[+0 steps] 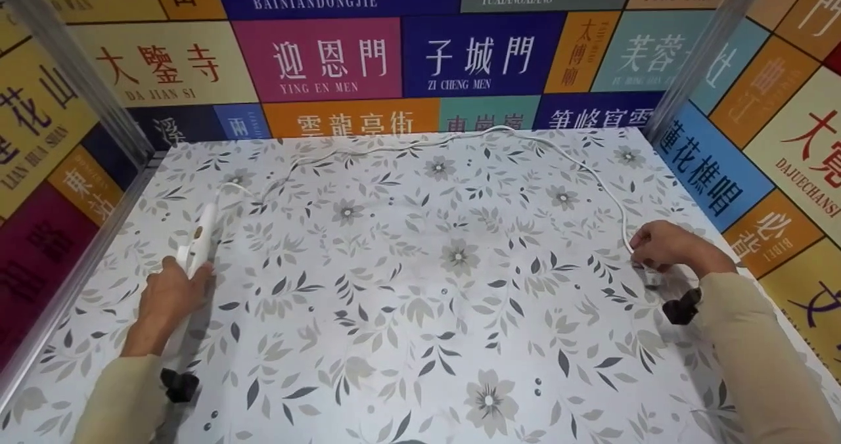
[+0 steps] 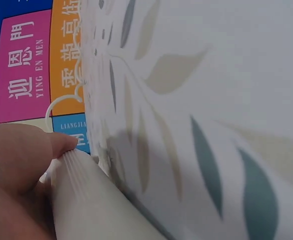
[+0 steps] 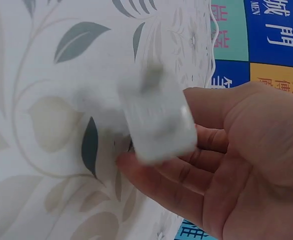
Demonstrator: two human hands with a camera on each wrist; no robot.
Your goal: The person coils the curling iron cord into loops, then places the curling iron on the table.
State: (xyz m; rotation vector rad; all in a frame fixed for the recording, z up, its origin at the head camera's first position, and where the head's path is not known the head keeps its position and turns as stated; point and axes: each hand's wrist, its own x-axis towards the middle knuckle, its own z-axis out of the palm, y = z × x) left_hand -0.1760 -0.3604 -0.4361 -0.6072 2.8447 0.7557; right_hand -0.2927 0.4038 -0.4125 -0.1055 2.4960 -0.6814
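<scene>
We've got the left hand (image 1: pixel 171 294) nearest, fingers curled round a white appliance (image 1: pixel 204 234) over the left side of the flowery desk (image 1: pixel 401 286). Bit farther up on the right, the right hand (image 1: pixel 673 245) pinches a white plug (image 3: pixel 159 122), kinda blurry up close. Past those we see the white cord (image 1: pixel 585 165) looping near the back edge, then colourful signs (image 1: pixel 315 60).

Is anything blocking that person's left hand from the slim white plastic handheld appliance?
Nothing visible: the left hand grips the slim white plastic appliance directly. The thin white cord runs from its far end.
</scene>
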